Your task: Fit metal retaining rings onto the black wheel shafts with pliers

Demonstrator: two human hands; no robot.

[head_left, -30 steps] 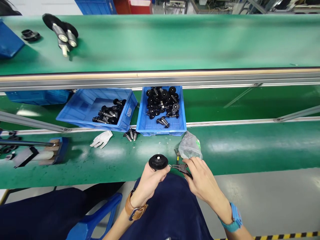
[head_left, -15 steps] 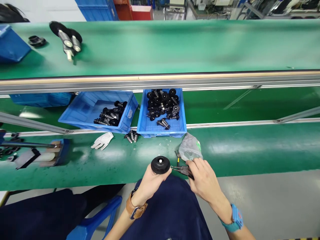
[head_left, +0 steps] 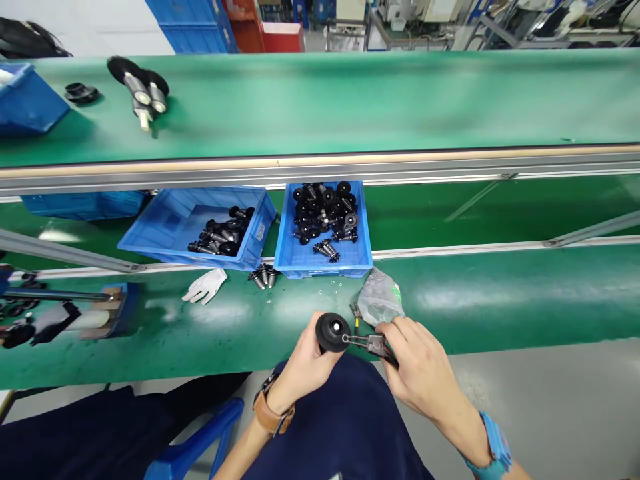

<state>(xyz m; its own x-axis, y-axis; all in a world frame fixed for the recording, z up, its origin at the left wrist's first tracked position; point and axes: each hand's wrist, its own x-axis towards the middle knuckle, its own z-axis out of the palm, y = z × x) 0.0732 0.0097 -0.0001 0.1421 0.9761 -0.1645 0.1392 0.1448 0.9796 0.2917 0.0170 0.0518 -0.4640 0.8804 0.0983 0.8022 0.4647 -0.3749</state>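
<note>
A round black part (head_left: 331, 332) with a small white centre is gripped in my left hand (head_left: 310, 363), its face tilted up and to the right. My right hand (head_left: 423, 363) is closed around pliers (head_left: 374, 343). A small ring shows at the tips of the pliers, by the right edge of the black part. Just beyond my right hand lie a clear plastic bag (head_left: 381, 298) and a second tool with a yellow handle (head_left: 357, 320). Several tiny rings are scattered on the green bench (head_left: 300, 313).
Two blue bins (head_left: 325, 270) (head_left: 190, 257) hold black parts with metal shafts. Near them are several loose parts (head_left: 264, 275) and a white glove (head_left: 205, 285). A fixture (head_left: 117, 310) stands at left. A raised green shelf (head_left: 350, 100) carries more parts. Another person's dark-clothed leg (head_left: 100, 433) is at lower left.
The black part has tilted toward the pliers and shifted slightly right with my left hand. The pliers' tips now reach its edge. My right forearm has moved slightly right.
</note>
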